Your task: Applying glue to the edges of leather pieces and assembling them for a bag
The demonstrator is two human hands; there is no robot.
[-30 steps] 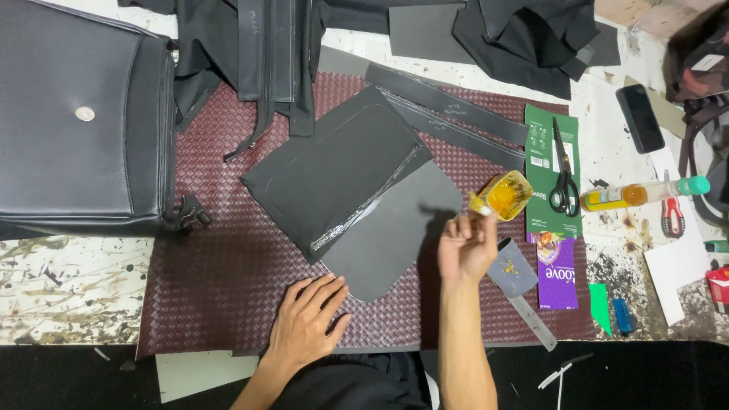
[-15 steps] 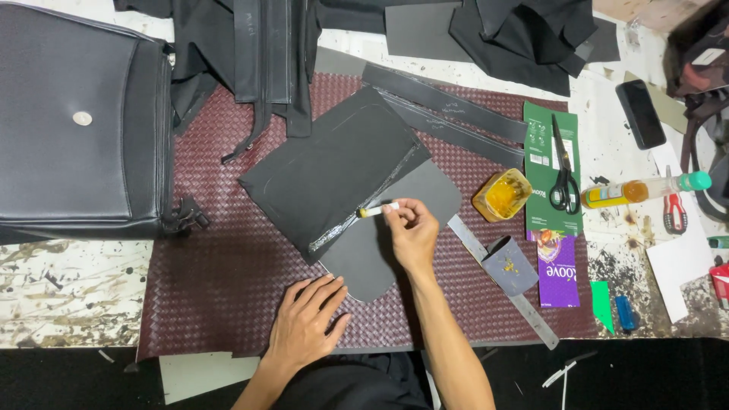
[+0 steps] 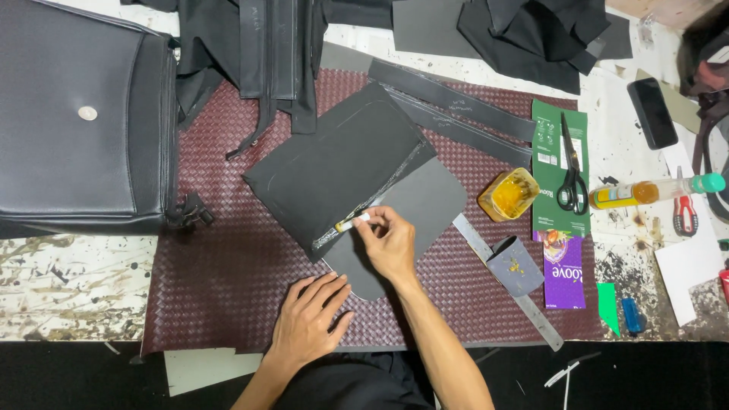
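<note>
Head view, the only one: right hand (image 3: 389,241) pinched one small glue brush (image 3: 351,223) between thumb and fingertips, its yellowed tip laid on the lower edge of one black leather panel (image 3: 334,163). That panel lay tilted on one maroon woven mat (image 3: 228,266) and overlapped one grey rounded panel (image 3: 425,201) beneath it. Left hand (image 3: 307,319) rested flat on the mat, fingers slightly spread, fingertips touching the grey panel's lower end. One open jar of yellow glue (image 3: 507,194) stood just right of the grey panel. One metal ruler (image 3: 512,285) lay slanted beside the jar. One pair of black scissors (image 3: 571,171) rested on a green card (image 3: 547,129). One black bag (image 3: 76,114) sat far left, well apart from both hands
</note>
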